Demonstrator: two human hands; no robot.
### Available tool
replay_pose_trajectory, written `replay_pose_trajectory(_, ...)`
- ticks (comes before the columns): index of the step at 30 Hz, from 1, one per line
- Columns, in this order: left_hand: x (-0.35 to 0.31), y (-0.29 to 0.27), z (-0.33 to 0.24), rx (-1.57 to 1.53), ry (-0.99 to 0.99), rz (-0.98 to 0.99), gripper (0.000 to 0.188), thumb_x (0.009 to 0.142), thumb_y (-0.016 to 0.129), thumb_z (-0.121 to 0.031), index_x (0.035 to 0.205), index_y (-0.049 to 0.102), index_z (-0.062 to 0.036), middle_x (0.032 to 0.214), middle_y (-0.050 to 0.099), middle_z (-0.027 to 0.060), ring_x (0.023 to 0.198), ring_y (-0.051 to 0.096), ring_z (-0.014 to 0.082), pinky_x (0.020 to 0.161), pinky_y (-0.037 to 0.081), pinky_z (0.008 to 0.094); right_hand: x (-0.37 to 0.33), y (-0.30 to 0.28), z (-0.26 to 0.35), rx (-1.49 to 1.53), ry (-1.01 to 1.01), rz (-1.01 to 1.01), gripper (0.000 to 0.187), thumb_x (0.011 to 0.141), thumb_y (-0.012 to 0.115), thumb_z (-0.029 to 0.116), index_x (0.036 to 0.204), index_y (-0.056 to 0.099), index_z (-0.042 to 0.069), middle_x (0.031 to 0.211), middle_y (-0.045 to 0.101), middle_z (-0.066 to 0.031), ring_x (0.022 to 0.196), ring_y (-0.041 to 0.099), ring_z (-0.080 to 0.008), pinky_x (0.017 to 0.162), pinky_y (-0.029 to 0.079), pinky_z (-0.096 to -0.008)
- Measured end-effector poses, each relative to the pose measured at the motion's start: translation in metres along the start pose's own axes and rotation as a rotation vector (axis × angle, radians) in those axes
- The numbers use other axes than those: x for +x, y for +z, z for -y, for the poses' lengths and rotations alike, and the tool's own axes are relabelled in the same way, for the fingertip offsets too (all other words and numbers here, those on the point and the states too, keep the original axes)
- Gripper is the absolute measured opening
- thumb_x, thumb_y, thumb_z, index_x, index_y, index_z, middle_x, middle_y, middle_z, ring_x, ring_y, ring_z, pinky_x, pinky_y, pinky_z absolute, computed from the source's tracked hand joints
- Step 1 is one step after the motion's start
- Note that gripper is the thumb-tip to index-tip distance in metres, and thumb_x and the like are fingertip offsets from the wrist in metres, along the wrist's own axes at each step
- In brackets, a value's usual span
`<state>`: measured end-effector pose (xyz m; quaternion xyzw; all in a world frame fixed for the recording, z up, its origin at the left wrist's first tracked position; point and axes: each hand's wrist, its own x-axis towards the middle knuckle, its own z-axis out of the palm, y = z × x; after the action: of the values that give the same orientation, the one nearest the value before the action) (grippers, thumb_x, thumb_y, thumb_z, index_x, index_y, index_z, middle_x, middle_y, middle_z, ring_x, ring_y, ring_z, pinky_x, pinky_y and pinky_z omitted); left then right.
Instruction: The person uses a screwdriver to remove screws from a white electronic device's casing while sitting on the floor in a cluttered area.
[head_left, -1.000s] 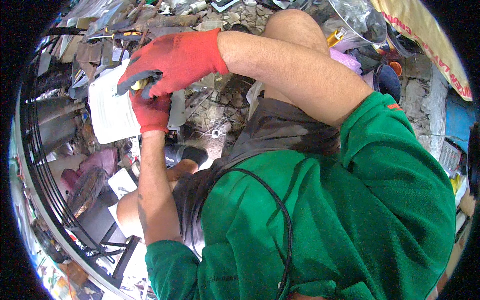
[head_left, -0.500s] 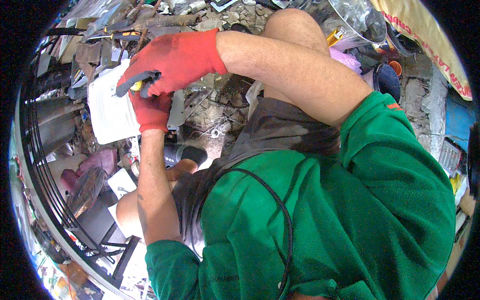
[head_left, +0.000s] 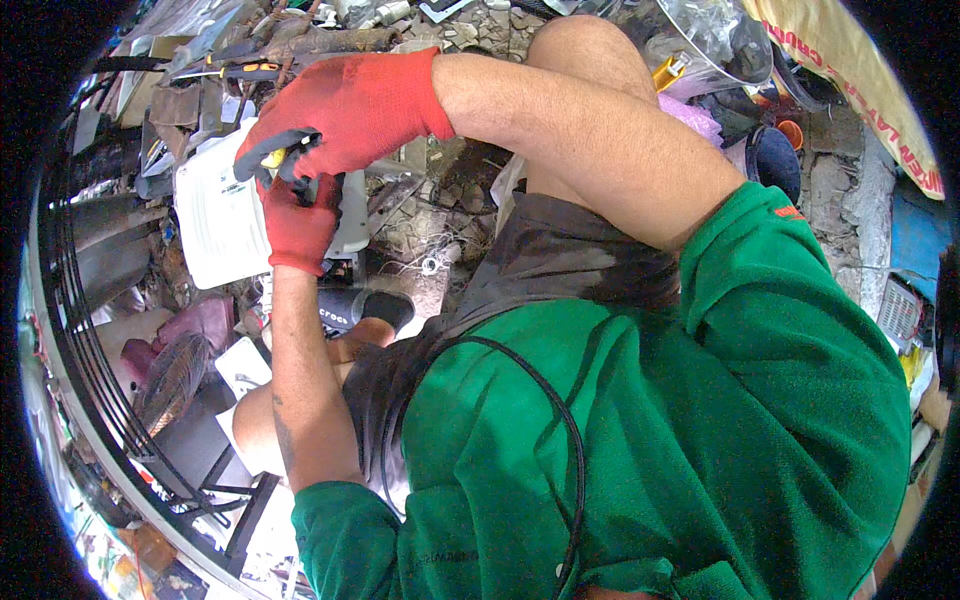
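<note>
My right hand [head_left: 340,115], in a red glove with dark grey fingertips, reaches across from the right. Its fingers are closed around a tool with a yellow handle [head_left: 274,158]; the tool's working end is hidden. Just below it, my left hand [head_left: 302,225] wears a matching glove. The left fingers curl up under the right hand, and whatever they grip is covered. Both hands are over the right edge of a white plastic panel [head_left: 210,225], which lies tilted on the clutter.
A screwdriver with an orange and black handle [head_left: 255,71] lies beyond the panel. Broken rubble [head_left: 440,215] and thin wires are on the ground. A black metal rack [head_left: 90,330] runs along the left. At the right stand a dark blue bucket [head_left: 772,162] and a printed sack [head_left: 850,80].
My right hand has shifted up slightly and its wrist has turned, tilting the yellow handle. My left hand has turned a little and dropped slightly at the wrist. The white panel stays put.
</note>
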<state>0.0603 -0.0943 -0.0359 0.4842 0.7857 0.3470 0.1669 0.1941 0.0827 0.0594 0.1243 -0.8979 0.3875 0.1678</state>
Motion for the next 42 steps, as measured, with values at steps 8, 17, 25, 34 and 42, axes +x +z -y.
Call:
replay_pose_trajectory(8,0.001,0.000,0.002,0.063,0.006,-0.008,0.047,0.081,0.074,-0.025,0.117,0.060,0.0015,0.119,0.059,0.0199,0.117,0.050,0.0357,0.102,0.036,0.0422,-0.001,-0.003,0.002,0.007,0.016,0.017,0.046,0.078,0.059,0.016,0.124,0.060,0.011,0.119,0.064,-0.0152,0.109,0.060,-0.0320,0.097,0.047,-0.0392)
replay_pose_trajectory(17,-0.001,0.001,0.014,-0.070,-0.006,-0.030,0.047,0.080,0.075,-0.022,0.117,0.059,0.0024,0.120,0.060,0.0190,0.117,0.052,0.0334,0.103,0.035,0.0412,-0.002,-0.003,0.004,0.012,0.003,0.016,0.048,0.079,0.062,0.021,0.125,0.060,0.011,0.117,0.064,-0.0160,0.107,0.061,-0.0329,0.096,0.047,-0.0392)
replay_pose_trajectory(25,0.000,-0.003,-0.005,0.016,-0.043,0.016,0.045,0.082,0.074,-0.021,0.116,0.058,0.0032,0.114,0.064,0.0172,0.111,0.057,0.0320,0.101,0.037,0.0395,0.001,-0.002,-0.004,-0.009,-0.008,-0.012,0.046,0.080,0.061,0.032,0.123,0.061,0.016,0.112,0.067,-0.0137,0.103,0.063,-0.0334,0.090,0.049,-0.0432)
replay_pose_trajectory(34,-0.001,-0.002,0.002,-0.048,-0.050,0.018,0.041,0.082,0.074,-0.016,0.113,0.057,0.0041,0.113,0.063,0.0164,0.107,0.059,0.0283,0.094,0.043,0.0377,0.001,-0.003,-0.001,0.017,-0.007,-0.027,0.046,0.078,0.063,0.029,0.121,0.062,0.013,0.111,0.067,-0.0147,0.102,0.064,-0.0326,0.089,0.049,-0.0415)
replay_pose_trajectory(42,0.001,-0.002,0.005,-0.121,-0.046,0.033,0.039,0.083,0.073,-0.013,0.114,0.056,0.0036,0.112,0.063,0.0152,0.107,0.059,0.0268,0.096,0.043,0.0369,0.000,-0.006,0.002,0.004,-0.001,0.008,0.045,0.075,0.063,0.021,0.118,0.063,0.009,0.107,0.067,-0.0162,0.098,0.064,-0.0328,0.090,0.050,-0.0400)
